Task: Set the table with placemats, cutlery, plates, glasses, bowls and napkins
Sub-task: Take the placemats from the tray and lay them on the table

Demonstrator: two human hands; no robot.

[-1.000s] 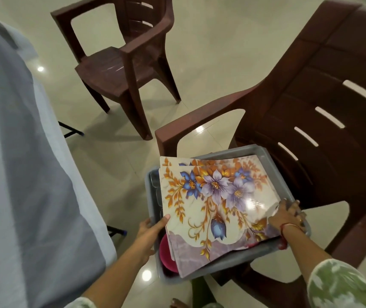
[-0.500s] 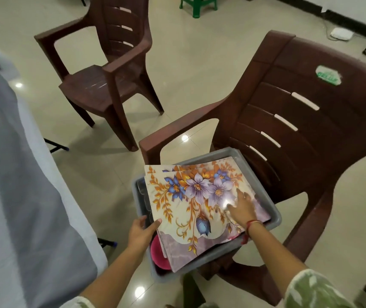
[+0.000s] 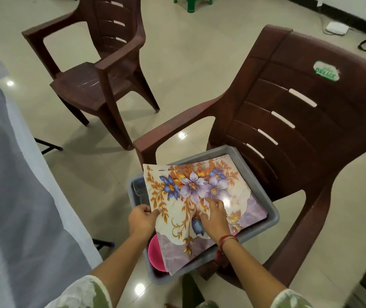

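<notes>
Setting is only beginning: left fingers (image 3: 149, 211) are clamping the edge of the placemats (image 3: 199, 187), right fingers (image 3: 211, 202) are pressing bent on top, grip unclear, all lying in the tub (image 3: 274, 215) beneath them, nothing yet moved to the bench (image 3: 11, 196) leftward.

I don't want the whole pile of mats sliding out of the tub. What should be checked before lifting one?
1. Left hand grips the placemats at their left edge: ok.
2. Only one mat pinched: cannot tell; the staggered edges hide it.
3. Right hand off the pile: not ok, it rests on the top mat.
4. Grey tub steady on the chair: cannot tell; the seat is hidden.
5. Pink dish free of the mats: not ok, the mats overlap it.
</notes>
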